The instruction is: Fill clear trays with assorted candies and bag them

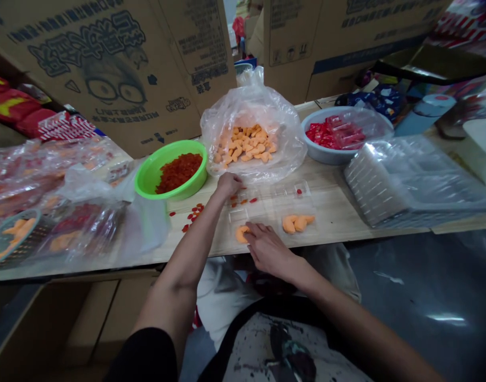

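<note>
My left hand is closed in a loose fist just in front of the clear bag of orange snack pieces, over a clear plastic tray on the wooden tabletop. What it holds is hidden. My right hand rests at the tray's near corner, its fingers pressing an orange curved piece into a compartment. A second clear tray to the right holds a few orange pieces. Small red pieces lie in the first tray.
A green bowl of red bits stands left of the bag, with loose red bits spilled near it. A pale bowl of red wrapped sweets sits at right, beside a stack of clear trays. Filled plastic bags crowd the left; cardboard boxes stand behind.
</note>
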